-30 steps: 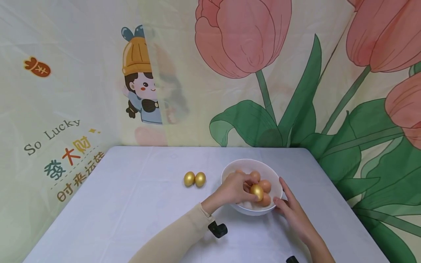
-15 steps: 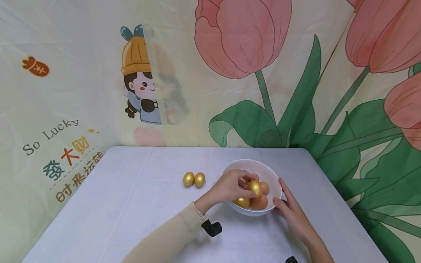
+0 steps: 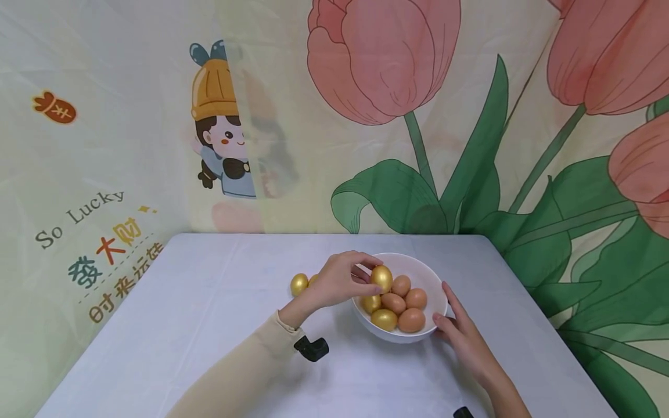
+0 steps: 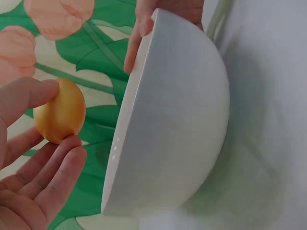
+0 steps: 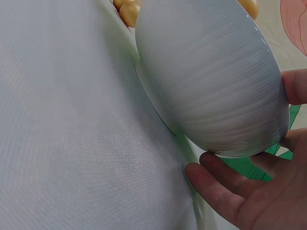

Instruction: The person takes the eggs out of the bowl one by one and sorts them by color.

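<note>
My left hand [image 3: 342,280] pinches a golden egg [image 3: 381,279] between thumb and fingertips, over the left side of a white bowl [image 3: 438,284]. In the left wrist view that golden egg [image 4: 60,111] is held apart from the bowl [image 4: 177,110], above its rim. Inside the bowl lie several brown eggs [image 3: 411,320], with golden eggs [image 3: 384,320] along the left side. My right hand [image 3: 467,342] holds the bowl's right side, thumb at the rim. In the right wrist view its fingers [image 5: 216,189] reach under the bowl [image 5: 206,76].
Left of the bowl, two golden eggs [image 3: 299,284] sit on the white-covered table [image 3: 209,325]; my left wrist partly hides one. A printed cloth with tulips [image 3: 387,64] hangs behind the table.
My left hand has carried the golden egg leftward and up, from over the bowl's middle to its left rim, uncovering eggs inside. The right hand has stayed at the bowl.
</note>
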The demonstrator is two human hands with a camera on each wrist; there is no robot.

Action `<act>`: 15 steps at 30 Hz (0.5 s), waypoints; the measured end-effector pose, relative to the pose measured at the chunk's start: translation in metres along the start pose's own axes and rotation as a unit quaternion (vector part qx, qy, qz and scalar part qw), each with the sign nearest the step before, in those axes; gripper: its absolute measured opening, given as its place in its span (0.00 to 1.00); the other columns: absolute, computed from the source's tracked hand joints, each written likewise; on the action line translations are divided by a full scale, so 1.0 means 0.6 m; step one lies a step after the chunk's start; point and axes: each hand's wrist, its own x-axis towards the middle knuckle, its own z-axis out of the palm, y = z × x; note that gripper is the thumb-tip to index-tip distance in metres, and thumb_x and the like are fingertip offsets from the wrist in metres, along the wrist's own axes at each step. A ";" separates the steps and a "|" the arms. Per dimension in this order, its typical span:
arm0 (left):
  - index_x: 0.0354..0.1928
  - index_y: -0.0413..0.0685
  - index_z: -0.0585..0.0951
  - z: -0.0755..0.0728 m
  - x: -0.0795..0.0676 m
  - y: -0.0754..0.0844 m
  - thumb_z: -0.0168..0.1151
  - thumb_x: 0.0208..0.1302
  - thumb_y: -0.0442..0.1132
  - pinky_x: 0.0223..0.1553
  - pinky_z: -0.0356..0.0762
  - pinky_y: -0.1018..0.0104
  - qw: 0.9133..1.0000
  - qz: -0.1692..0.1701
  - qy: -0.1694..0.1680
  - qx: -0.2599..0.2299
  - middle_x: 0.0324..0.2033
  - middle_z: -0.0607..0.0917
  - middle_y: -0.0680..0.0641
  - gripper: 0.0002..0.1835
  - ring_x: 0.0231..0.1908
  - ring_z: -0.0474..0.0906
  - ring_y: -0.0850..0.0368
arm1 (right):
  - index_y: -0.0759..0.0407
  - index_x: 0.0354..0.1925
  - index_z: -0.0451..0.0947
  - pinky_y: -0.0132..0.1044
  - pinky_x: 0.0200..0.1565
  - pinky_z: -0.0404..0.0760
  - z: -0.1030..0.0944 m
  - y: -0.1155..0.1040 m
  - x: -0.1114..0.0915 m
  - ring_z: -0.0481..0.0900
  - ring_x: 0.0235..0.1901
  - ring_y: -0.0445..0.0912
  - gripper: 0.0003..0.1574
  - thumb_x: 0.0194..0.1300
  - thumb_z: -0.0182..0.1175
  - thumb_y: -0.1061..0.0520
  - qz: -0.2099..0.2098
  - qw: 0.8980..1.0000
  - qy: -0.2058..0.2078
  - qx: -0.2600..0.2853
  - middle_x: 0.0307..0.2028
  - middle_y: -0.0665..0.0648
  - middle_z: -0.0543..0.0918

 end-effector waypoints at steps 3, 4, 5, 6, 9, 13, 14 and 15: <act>0.60 0.56 0.86 -0.016 -0.003 -0.009 0.82 0.60 0.44 0.46 0.87 0.70 1.000 0.003 0.009 0.004 0.53 0.86 0.55 0.26 0.43 0.88 0.64 | 0.38 0.87 0.30 0.52 0.65 0.81 0.000 0.000 0.001 0.66 0.75 0.69 0.50 0.85 0.51 0.43 0.002 1.000 -0.001 0.000 0.86 0.61 0.38; 0.60 0.55 0.86 -0.021 -0.005 -0.012 0.82 0.59 0.43 0.47 0.88 0.70 1.000 0.004 0.012 0.003 0.53 0.86 0.55 0.26 0.44 0.88 0.64 | 0.38 0.87 0.30 0.52 0.65 0.81 0.000 0.001 0.001 0.66 0.75 0.69 0.50 0.85 0.51 0.43 0.002 1.000 -0.002 0.001 0.86 0.62 0.37; 0.60 0.55 0.86 -0.026 -0.006 -0.015 0.82 0.59 0.42 0.46 0.88 0.69 1.000 0.002 0.014 0.003 0.53 0.86 0.55 0.26 0.44 0.88 0.63 | 0.38 0.87 0.30 0.52 0.65 0.81 0.000 0.000 0.001 0.66 0.75 0.69 0.50 0.85 0.51 0.43 0.003 1.000 -0.002 0.002 0.86 0.62 0.37; 0.60 0.55 0.86 -0.030 -0.007 -0.017 0.82 0.59 0.42 0.46 0.88 0.69 1.000 0.001 0.016 0.004 0.54 0.86 0.55 0.26 0.44 0.88 0.63 | 0.39 0.87 0.30 0.52 0.65 0.81 0.000 0.001 0.002 0.66 0.75 0.69 0.50 0.85 0.51 0.43 0.003 1.000 -0.003 0.004 0.86 0.62 0.37; 0.60 0.54 0.86 -0.045 -0.013 -0.024 0.82 0.59 0.40 0.46 0.88 0.69 1.000 -0.004 0.023 0.005 0.54 0.86 0.55 0.26 0.44 0.88 0.62 | 0.39 0.87 0.31 0.52 0.65 0.81 0.000 0.001 0.002 0.66 0.75 0.69 0.50 0.85 0.51 0.43 0.005 1.000 -0.003 0.005 0.86 0.61 0.38; 0.59 0.56 0.86 -0.065 -0.022 -0.033 0.82 0.58 0.39 0.47 0.88 0.67 0.999 -0.008 0.031 0.008 0.54 0.86 0.56 0.26 0.44 0.88 0.61 | 0.39 0.87 0.30 0.53 0.65 0.81 0.000 0.002 0.003 0.65 0.75 0.69 0.51 0.85 0.51 0.42 0.003 1.000 -0.003 0.005 0.86 0.61 0.37; 0.59 0.57 0.86 -0.070 -0.024 -0.035 0.83 0.58 0.40 0.47 0.88 0.67 0.999 -0.009 0.033 0.011 0.54 0.86 0.56 0.26 0.44 0.89 0.61 | 0.39 0.87 0.30 0.53 0.65 0.81 0.000 0.002 0.003 0.65 0.75 0.69 0.51 0.85 0.51 0.42 0.002 1.000 -0.003 0.005 0.86 0.61 0.37; 0.59 0.58 0.87 -0.075 -0.027 -0.038 0.83 0.58 0.41 0.47 0.88 0.67 0.999 -0.011 0.035 0.014 0.54 0.87 0.56 0.26 0.45 0.88 0.61 | 0.39 0.87 0.31 0.53 0.65 0.81 0.000 0.001 0.003 0.65 0.75 0.69 0.51 0.85 0.51 0.43 0.001 1.000 -0.003 0.006 0.86 0.61 0.37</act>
